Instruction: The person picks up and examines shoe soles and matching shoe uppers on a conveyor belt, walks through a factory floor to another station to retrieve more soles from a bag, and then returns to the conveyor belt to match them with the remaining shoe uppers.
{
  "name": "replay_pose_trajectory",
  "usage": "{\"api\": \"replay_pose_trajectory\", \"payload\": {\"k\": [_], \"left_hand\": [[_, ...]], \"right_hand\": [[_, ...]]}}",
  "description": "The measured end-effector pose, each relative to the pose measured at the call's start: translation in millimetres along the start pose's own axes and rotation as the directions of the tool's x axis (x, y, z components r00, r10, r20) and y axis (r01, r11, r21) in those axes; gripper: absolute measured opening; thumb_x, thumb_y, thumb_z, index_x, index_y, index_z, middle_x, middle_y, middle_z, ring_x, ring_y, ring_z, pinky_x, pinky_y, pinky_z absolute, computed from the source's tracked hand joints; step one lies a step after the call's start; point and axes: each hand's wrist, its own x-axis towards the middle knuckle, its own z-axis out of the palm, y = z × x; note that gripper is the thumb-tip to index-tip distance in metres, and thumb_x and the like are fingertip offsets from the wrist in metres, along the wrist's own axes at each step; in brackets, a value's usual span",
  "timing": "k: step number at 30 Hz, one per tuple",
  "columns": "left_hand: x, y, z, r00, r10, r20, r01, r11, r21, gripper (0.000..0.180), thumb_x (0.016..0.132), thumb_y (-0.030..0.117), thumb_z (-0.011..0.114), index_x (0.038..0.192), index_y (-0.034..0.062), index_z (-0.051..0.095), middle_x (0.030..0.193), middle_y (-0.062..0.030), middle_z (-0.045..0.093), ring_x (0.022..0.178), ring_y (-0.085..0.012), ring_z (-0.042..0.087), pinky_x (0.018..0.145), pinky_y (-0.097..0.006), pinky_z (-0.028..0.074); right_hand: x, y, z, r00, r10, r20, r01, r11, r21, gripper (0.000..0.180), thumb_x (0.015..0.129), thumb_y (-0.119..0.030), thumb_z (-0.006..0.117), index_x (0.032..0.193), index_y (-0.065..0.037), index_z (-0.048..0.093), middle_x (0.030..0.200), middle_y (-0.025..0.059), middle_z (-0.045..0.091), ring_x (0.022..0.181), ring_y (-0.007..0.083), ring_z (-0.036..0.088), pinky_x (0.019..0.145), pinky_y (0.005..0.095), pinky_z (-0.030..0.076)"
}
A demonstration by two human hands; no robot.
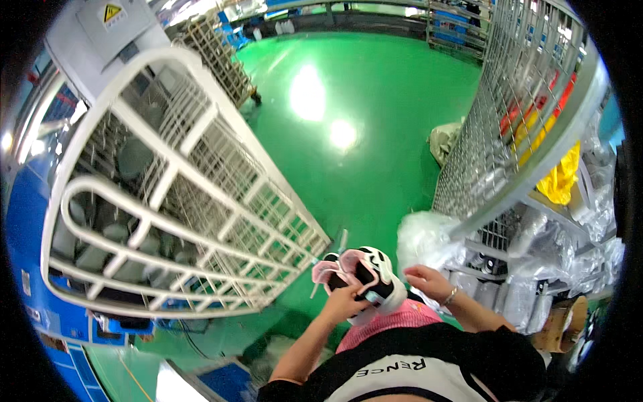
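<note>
In front of my body I hold a pair of sneakers [383, 273], white and black with pale pink linings and tongues. My left hand [344, 305] grips them from the near left side, its fingers against the shoe openings. Just right of the sneakers is my right hand [429, 283], a small gap between it and the white soles. Its fingers point left, loosely bent, and nothing shows in them. A bracelet [451, 295] circles the right wrist.
A white tubular rack [194, 184] holding dark grey pieces stands close on my left. To the right, a wire mesh cage [479, 134] borders shelves of plastic-wrapped goods [529, 288] and a yellow bag [562, 174]. Green floor [375, 167] runs ahead; a pale sack [443, 142] sits against the cage.
</note>
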Motion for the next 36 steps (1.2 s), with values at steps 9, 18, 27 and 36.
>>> {"api": "replay_pose_trajectory", "payload": {"k": [9,18,27,36], "left_hand": [[191.7,90.7,-76.9,0.887,0.344,0.309,-0.461,0.715,0.525,0.036,0.059,0.036,0.065,0.086,0.0129,0.058,0.075,-0.0125,0.058,0.069,-0.0293,0.057,0.061,-0.039,0.044],[396.2,179.9,-172.8,0.848,0.241,0.471,-0.520,0.548,0.655,0.038,0.058,0.040,0.064,0.083,0.0126,0.057,0.074,-0.0134,0.057,0.071,-0.0299,0.057,0.063,-0.040,0.045],[617.5,264.1,-228.1,0.677,0.272,0.684,-0.720,0.439,0.538,0.038,0.060,0.040,0.063,0.085,0.0128,0.055,0.078,-0.0111,0.058,0.072,-0.0285,0.058,0.063,-0.038,0.046],[853.9,419.4,-230.7,0.278,0.235,0.931,-0.955,0.172,0.242,0.033,0.065,0.033,0.059,0.086,0.0112,0.049,0.074,-0.0117,0.059,0.068,-0.0301,0.058,0.057,-0.040,0.046]], "right_hand": [[180.2,22.5,-37.1,0.934,0.281,-0.223,-0.107,0.812,0.574,0.067,0.072,-0.027,0.064,0.118,0.005,0.027,0.099,0.0113,0.050,0.089,0.0172,0.051,0.077,0.0283,0.042],[374.6,-66.6,-178.7,0.615,-0.532,-0.582,0.245,0.830,-0.501,0.064,0.063,-0.029,0.066,0.115,-0.002,0.040,0.106,0.0190,0.048,0.092,0.0312,0.050,0.081,0.0358,0.040],[538.0,-103.6,-354.7,0.725,-0.357,-0.589,0.188,0.925,-0.329,0.025,0.073,-0.029,0.057,0.082,-0.005,0.058,0.074,0.0147,0.057,0.067,0.0266,0.056,0.061,0.0336,0.043],[612.8,-91.5,-543.0,0.498,0.271,-0.824,0.190,0.893,0.408,0.026,0.077,-0.030,0.058,0.075,-0.004,0.058,0.060,-0.0022,0.051,0.052,0.0049,0.046,0.047,0.0215,0.038]]}}
